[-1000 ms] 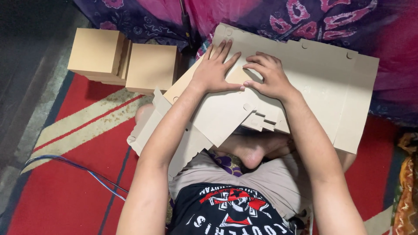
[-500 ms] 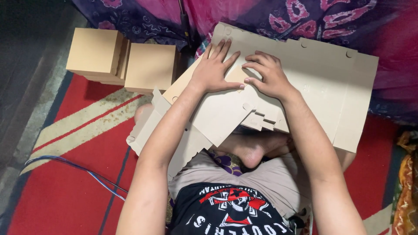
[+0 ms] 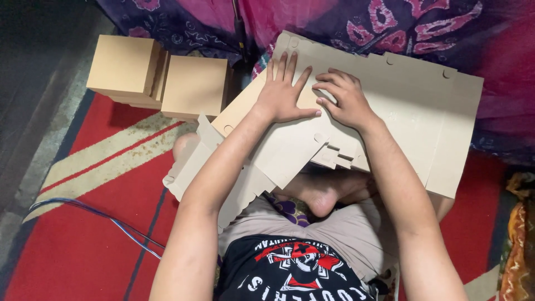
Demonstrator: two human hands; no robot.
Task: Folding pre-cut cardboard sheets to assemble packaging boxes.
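A stack of flat, unfolded brown cardboard box blanks [image 3: 412,111] rests across my lap. My left hand [image 3: 283,95] lies flat on the top blank with its fingers spread. Beside it, my right hand [image 3: 344,99] presses on the same blank with curled fingers, close to the left thumb. A folded flap [image 3: 290,153] of a blank hangs toward me over my crossed legs. More blanks [image 3: 192,164] stick out under my left forearm.
Two folded brown cardboard boxes [image 3: 125,69] [image 3: 195,86] stand on the floor at the upper left. A red rug with cream stripes [image 3: 95,161] covers the floor; a blue cable [image 3: 95,214] crosses it. Purple and pink patterned fabric [image 3: 356,22] lies behind the blanks.
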